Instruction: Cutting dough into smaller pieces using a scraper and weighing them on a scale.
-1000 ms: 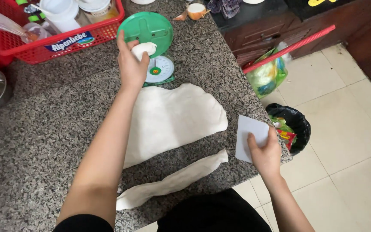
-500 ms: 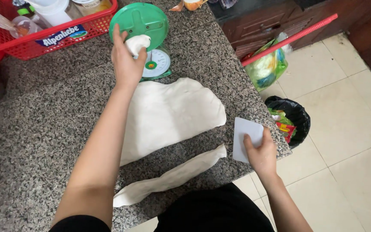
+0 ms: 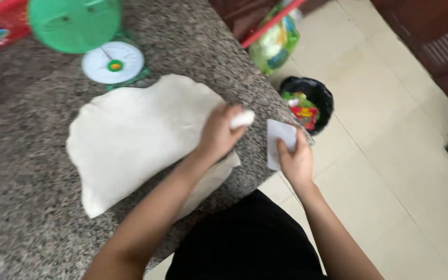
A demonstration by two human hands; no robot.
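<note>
1. A speckled grey granite counter (image 3: 22, 218) fills the left of the view, its edge running diagonally
2. Pale cream floor tiles (image 3: 390, 171) spread to the right, evenly lit by soft daylight
3. Dark brown wooden cabinets (image 3: 436, 52) stand along the upper right
4. A black bin (image 3: 321, 93) holding colourful rubbish sits on the floor beside the counter, a green bag (image 3: 276, 44) just beyond it

Left hand (image 3: 218, 132) gripping small white dough lump (image 3: 242, 119) over flat pale dough sheet (image 3: 136, 135), right hand (image 3: 296, 161) holding white rectangular scraper (image 3: 278, 142) at speckled granite countertop (image 3: 16, 207) edge
</note>
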